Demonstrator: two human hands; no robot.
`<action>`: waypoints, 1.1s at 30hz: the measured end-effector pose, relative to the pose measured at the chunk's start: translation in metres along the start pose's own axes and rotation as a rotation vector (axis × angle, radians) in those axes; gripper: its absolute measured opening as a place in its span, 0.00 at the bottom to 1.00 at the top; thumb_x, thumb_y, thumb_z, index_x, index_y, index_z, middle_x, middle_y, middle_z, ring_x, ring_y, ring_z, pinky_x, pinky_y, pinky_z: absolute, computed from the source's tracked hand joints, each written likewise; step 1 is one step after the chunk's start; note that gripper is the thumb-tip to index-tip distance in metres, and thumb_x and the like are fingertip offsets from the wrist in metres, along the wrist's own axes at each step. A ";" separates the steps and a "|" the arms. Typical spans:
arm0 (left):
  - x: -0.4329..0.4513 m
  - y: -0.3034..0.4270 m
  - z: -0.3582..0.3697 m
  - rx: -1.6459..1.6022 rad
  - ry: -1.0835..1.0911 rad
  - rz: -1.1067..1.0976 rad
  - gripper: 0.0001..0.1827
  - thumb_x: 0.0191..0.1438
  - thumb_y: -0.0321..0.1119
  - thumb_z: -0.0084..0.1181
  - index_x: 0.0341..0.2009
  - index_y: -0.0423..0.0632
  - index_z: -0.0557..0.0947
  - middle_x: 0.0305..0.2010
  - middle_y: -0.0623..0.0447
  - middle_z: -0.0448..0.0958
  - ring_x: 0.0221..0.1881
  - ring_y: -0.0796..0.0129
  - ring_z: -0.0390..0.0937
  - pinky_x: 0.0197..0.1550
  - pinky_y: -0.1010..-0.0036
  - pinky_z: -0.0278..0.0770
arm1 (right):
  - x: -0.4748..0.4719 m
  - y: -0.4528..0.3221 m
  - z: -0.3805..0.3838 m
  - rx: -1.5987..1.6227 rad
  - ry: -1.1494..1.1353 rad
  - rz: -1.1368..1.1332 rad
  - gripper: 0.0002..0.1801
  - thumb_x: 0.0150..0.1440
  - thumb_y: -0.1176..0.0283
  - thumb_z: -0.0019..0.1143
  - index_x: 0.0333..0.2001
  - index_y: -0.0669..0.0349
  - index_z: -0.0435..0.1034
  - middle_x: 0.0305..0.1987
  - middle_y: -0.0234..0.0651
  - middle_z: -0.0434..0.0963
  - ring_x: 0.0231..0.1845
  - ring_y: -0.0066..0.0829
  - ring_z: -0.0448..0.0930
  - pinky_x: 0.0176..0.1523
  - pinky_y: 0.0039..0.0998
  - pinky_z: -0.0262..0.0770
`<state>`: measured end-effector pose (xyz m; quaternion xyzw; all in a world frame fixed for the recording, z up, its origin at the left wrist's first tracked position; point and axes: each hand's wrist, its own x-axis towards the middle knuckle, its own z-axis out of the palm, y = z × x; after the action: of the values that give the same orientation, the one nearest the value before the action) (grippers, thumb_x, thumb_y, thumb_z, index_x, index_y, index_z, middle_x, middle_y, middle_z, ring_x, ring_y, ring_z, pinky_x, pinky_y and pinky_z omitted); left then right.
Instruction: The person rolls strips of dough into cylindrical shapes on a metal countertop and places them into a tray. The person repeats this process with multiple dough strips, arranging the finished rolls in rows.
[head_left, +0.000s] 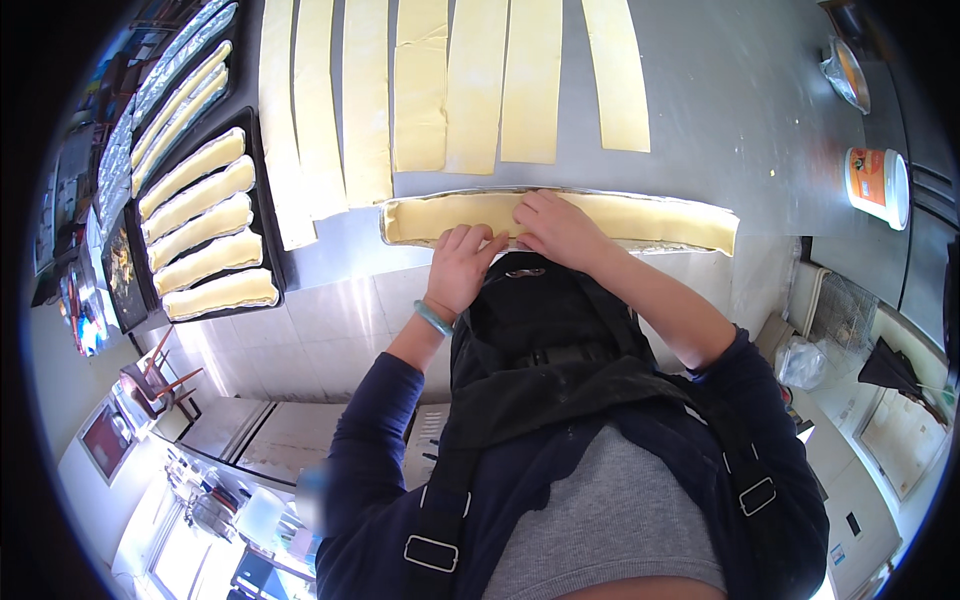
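A long, narrow foil tray (465, 244) lies along the near edge of the worktable, lined with a pale yellow dough strip (645, 217). My left hand (469, 259) is at the tray's near rim, fingers bent onto the dough edge. Right beside it, my right hand (559, 229) reaches across the strip, some fingers towards the far side and its thumb side at the near rim. Both hands grip the dough near the tray's middle; the exact fingertip contact is partly hidden. Beyond the tray, several flat dough strips (476, 90) lie side by side, one of them creased.
At left, a black baking tray (281, 281) holds several dough-lined foil trays (202, 210), with more foil trays (180, 56) behind. A white tub (877, 187) and a foil-covered bowl (846, 75) stand at right on the grey metal worktable (720, 112).
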<state>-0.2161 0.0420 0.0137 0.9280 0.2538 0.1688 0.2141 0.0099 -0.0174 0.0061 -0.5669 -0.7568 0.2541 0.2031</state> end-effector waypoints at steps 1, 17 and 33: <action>-0.001 -0.001 0.001 -0.018 0.003 -0.003 0.14 0.50 0.31 0.61 0.43 0.53 0.87 0.39 0.56 0.75 0.43 0.59 0.75 0.47 0.63 0.72 | 0.002 0.001 0.002 0.008 0.003 -0.017 0.16 0.49 0.70 0.70 0.39 0.60 0.70 0.44 0.39 0.73 0.50 0.43 0.75 0.53 0.40 0.76; -0.014 0.006 0.003 0.134 -0.006 -0.051 0.23 0.51 0.32 0.58 0.54 0.56 0.86 0.40 0.58 0.74 0.44 0.63 0.73 0.48 0.65 0.69 | 0.010 -0.001 0.004 0.046 0.091 0.056 0.21 0.46 0.66 0.73 0.37 0.61 0.68 0.43 0.42 0.72 0.47 0.46 0.75 0.51 0.44 0.75; 0.022 -0.016 -0.010 0.132 -0.108 -0.161 0.62 0.37 0.34 0.77 0.77 0.46 0.59 0.81 0.48 0.57 0.80 0.53 0.54 0.81 0.49 0.46 | 0.009 -0.012 0.021 -0.125 0.198 -0.166 0.05 0.52 0.71 0.57 0.34 0.56 0.74 0.36 0.31 0.75 0.43 0.34 0.79 0.47 0.34 0.80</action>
<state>-0.2091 0.0700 0.0190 0.9245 0.3261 0.0838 0.1786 -0.0141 -0.0147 -0.0026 -0.5363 -0.7917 0.1317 0.2611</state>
